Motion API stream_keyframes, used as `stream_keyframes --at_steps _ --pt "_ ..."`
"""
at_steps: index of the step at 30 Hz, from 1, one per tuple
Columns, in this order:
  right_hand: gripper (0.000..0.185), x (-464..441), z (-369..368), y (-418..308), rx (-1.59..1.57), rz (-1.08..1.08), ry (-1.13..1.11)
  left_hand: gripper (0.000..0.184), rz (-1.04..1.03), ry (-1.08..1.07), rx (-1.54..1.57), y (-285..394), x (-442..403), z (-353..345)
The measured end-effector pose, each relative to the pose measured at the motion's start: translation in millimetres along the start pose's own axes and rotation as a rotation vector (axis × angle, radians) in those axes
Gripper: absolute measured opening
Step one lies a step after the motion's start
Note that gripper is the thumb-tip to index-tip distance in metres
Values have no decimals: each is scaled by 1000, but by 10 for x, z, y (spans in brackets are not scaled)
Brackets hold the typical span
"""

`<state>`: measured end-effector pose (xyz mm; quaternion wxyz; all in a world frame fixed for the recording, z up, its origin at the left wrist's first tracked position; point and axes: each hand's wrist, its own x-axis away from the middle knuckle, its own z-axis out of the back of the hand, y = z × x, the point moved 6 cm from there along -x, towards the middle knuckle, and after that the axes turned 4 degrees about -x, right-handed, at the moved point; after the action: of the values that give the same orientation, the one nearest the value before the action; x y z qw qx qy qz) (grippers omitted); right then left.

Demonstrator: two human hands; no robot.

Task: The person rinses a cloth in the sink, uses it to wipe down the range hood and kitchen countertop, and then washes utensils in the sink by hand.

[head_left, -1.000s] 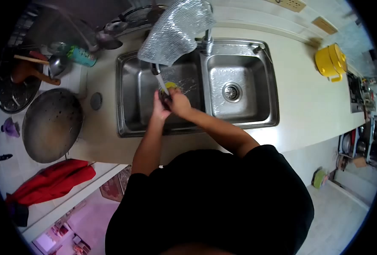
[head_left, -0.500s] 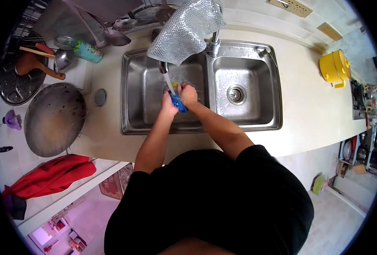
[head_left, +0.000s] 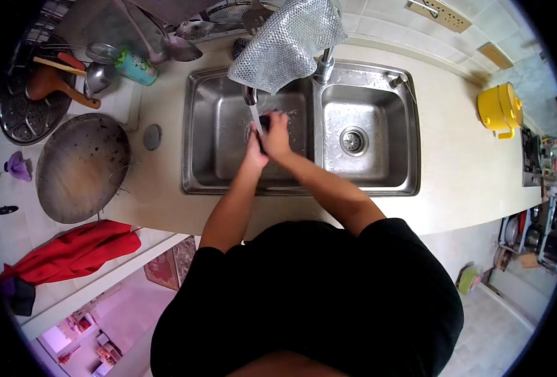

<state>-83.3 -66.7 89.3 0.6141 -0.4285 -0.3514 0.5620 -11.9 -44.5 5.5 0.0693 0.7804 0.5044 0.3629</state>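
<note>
I see a dark item [head_left: 265, 122] between the left hand [head_left: 255, 149] and right hand [head_left: 278, 137], under the tap [head_left: 249, 95], over the left basin [head_left: 222, 129]. Right fingers [head_left: 283, 120] bend around it; I can't tell the left's grip.

Left hand [head_left: 254, 151] and right hand [head_left: 278, 133] around a dark object [head_left: 264, 120] under the faucet's water stream [head_left: 256, 117].

Counted two bare hands, one left hand [head_left: 254, 151], one right hand [head_left: 278, 134]; one dark item [head_left: 265, 122]; one double sink [head_left: 187, 138], two steel basins [head_left: 219, 135]; one drain strainer [head_left: 354, 141] in view; one faucet [head_left: 324, 68]; one sheet of silvery bubble wrap [head_left: 288, 47]; tallied one wok [head_left: 83, 169]; one yellow pot [head_left: 497, 108]; one grey disc [head_left: 153, 137]; one wooden-handled ladle [head_left: 99, 78]; one teal can [head_left: 137, 68]; two beige wall strips [head_left: 457, 22].
</note>
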Motion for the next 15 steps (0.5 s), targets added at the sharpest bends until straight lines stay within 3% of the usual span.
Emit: stream_keyframes --at_steps 1,3,4,6,8,9,11,13,15 --pt "28 161 47 -206 44 45 -84 64 -41 -93 24 10 -136 155" --pt "22 463 84 -541 179 9 -479 51 -179 -568 128 -131 -398 513" --pt "38 571 -204 -182 176 154 -495 47 -156 -666 297 -179 -327 493" --pt "26 373 -152 -27 226 154 -368 43 -249 -679 493 -266 -289 320" --pt "19 -24 -25 188 232 101 -167 44 39 266 62 -144 -41 35" --pt "18 -220 30 393 219 -34 -114 45 -23 4 63 -115 -89 -157" --pt "17 -208 -7 478 237 -75 -117 42 93 83 108 -144 -128 -109" --pt "11 28 -75 257 126 98 -66 41 25 139 16 -51 -188 233" --pt "14 229 -67 -26 86 131 -133 41 -26 162 13 -55 -205 397"
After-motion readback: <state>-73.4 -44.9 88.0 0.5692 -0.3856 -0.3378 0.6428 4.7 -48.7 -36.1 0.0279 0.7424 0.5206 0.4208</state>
